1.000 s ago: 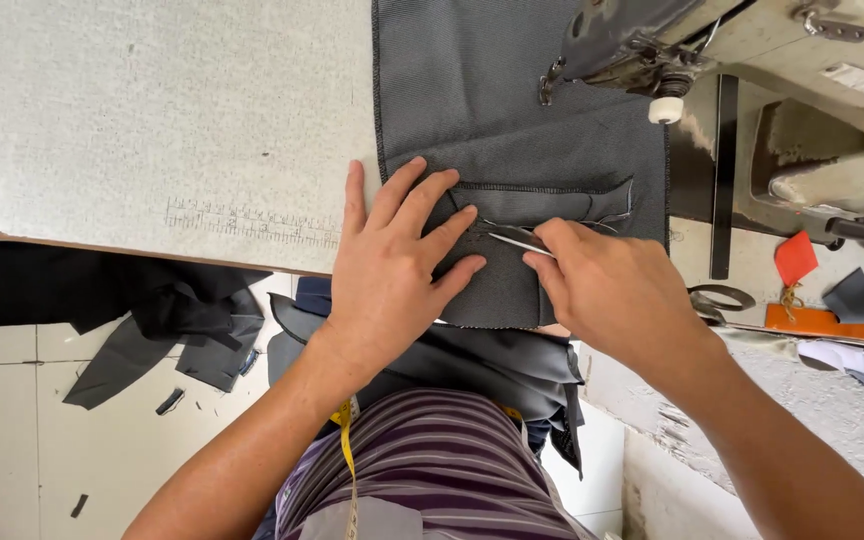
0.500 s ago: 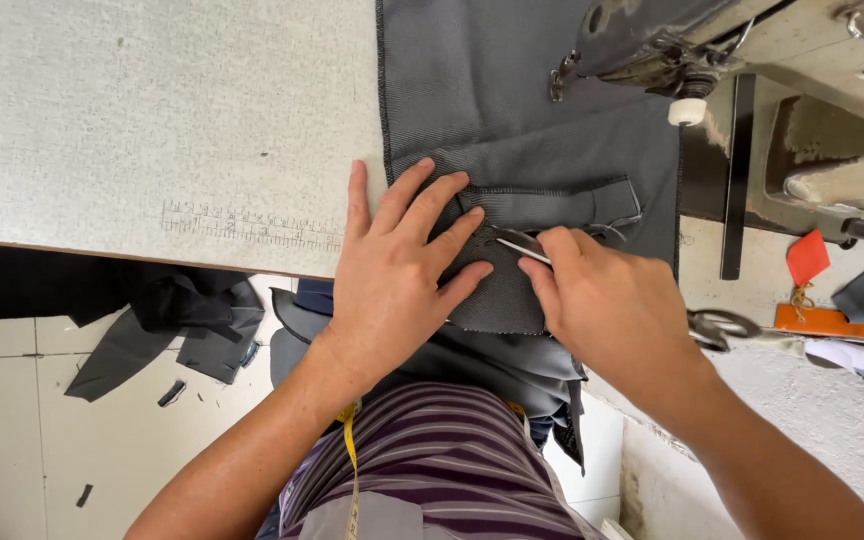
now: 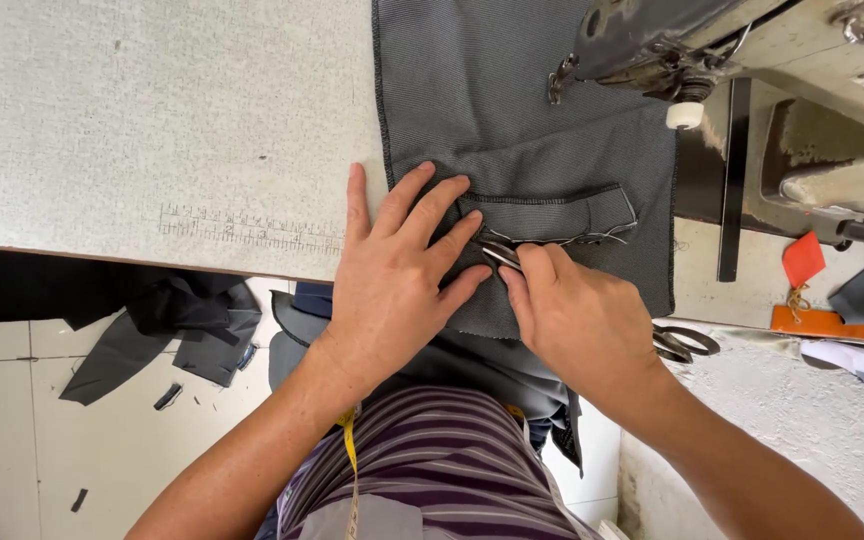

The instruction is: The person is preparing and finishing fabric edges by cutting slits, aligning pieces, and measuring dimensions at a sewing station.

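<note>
A dark grey cloth panel [image 3: 512, 120] with a sewn pocket flap [image 3: 552, 212] lies on the pale speckled sewing table [image 3: 152, 130]. My left hand [image 3: 397, 275] presses flat on the cloth just left of the flap, fingers spread. My right hand [image 3: 572, 320] grips small metal snips [image 3: 500, 256], whose tips sit at the lower left edge of the flap, between my two hands. Loose threads trail along the flap's lower edge. The handle of the snips is hidden in my fist.
A sewing machine head [image 3: 752, 60] stands at the top right over the cloth. Large scissors [image 3: 687, 342] lie to the right of my right hand, beside an orange tag [image 3: 802, 260]. Dark fabric scraps [image 3: 172, 330] lie on the tiled floor at the left. A ruler scale [image 3: 252, 230] marks the table's edge.
The view has shifted slightly. My right hand has moved a little left with the snips, closer to my left fingers. My left hand stays pressed on the cloth.
</note>
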